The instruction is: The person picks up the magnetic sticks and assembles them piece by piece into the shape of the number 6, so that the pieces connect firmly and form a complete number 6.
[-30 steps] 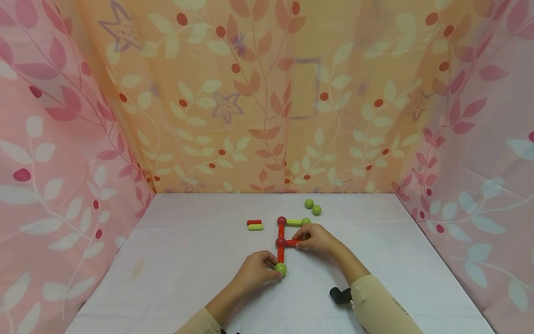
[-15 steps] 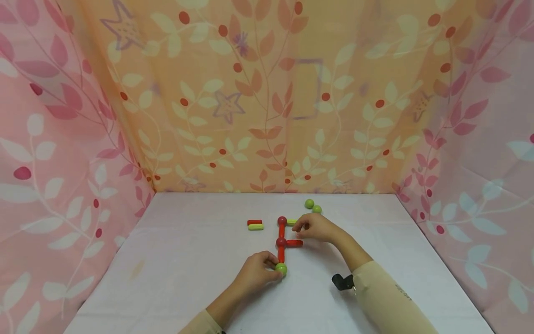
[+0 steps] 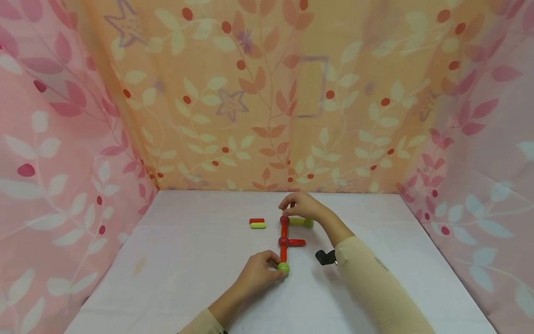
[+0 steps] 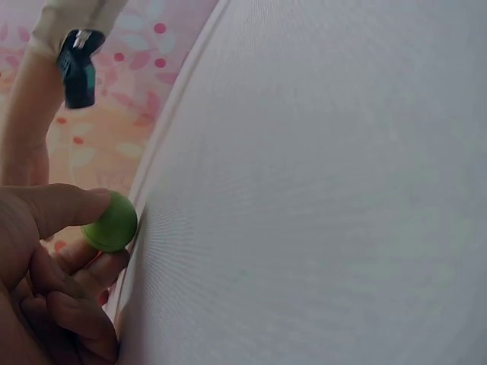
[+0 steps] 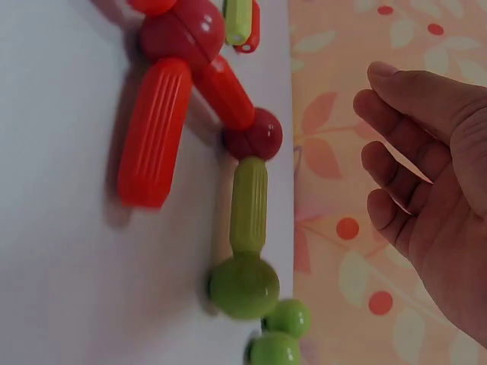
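A frame of sticks and balls lies on the table. My left hand pinches the green ball at its near end between thumb and fingers. From there red sticks run through a middle red ball to a far red ball. A red stick points right from the middle ball, its outer end free. Off the far ball goes a yellow-green stick tipped with a green ball. My right hand hovers over the far end, its fingers loosely bent and holding nothing.
A loose red stick and a loose yellow-green stick lie side by side left of the frame. Two loose green balls rest beyond it, hidden behind my right hand in the head view. Patterned curtains surround the table.
My right hand has let go of the red side stick, lifted away and moved to the far end, then left over the far red ball. My left hand stays at the near green ball.
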Action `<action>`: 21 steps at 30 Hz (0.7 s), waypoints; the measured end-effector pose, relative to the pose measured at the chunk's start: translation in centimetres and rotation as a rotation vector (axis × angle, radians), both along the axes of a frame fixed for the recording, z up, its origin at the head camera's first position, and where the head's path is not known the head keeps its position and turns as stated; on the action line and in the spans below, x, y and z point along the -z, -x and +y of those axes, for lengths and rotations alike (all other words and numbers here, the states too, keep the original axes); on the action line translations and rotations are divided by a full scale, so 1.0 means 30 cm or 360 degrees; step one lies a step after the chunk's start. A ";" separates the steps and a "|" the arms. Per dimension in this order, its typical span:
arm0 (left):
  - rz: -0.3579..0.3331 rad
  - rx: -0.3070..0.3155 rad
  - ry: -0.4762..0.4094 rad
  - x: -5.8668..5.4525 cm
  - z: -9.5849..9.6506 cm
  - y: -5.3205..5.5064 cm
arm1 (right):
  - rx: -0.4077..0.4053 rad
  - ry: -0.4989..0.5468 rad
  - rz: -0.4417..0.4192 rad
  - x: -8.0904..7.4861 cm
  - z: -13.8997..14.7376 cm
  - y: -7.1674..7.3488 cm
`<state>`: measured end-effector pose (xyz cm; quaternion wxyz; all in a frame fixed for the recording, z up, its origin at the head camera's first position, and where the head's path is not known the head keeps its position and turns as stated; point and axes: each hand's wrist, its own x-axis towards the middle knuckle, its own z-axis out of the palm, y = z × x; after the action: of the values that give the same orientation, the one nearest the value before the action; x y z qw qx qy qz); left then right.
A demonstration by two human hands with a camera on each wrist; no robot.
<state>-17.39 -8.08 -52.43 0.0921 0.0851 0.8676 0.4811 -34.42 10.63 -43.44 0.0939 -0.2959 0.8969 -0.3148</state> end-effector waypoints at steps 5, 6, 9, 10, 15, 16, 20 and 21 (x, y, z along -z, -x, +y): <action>-0.0003 -0.0036 0.0020 0.001 -0.008 -0.007 | -0.0054 0.0038 -0.0021 0.023 -0.100 0.033; 0.0002 -0.0035 0.0018 0.001 -0.008 -0.009 | -0.0055 0.0044 -0.0051 0.030 -0.116 0.037; 0.0032 -0.0025 0.0014 0.003 -0.008 -0.013 | -0.0061 0.0051 -0.0109 0.052 -0.156 0.048; 0.0047 -0.0023 0.0012 0.004 -0.008 -0.014 | -0.0063 0.0057 -0.0122 0.061 -0.168 0.052; 0.0095 -0.0016 -0.0001 0.004 -0.006 -0.018 | -0.0064 0.0082 -0.0174 0.100 -0.210 0.073; 0.0096 -0.0015 -0.0001 0.003 -0.007 -0.019 | -0.0065 0.0084 -0.0183 0.107 -0.216 0.076; 0.0108 -0.0015 0.0025 0.001 -0.012 -0.027 | -0.0048 0.0074 -0.0260 0.137 -0.240 0.086; 0.0109 -0.0014 0.0028 0.000 -0.013 -0.030 | -0.0042 0.0060 -0.0269 0.143 -0.246 0.088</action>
<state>-16.49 -8.48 -52.41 0.0609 0.0970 0.8748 0.4707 -37.05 3.25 -47.73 0.1677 -0.2817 0.8758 -0.3542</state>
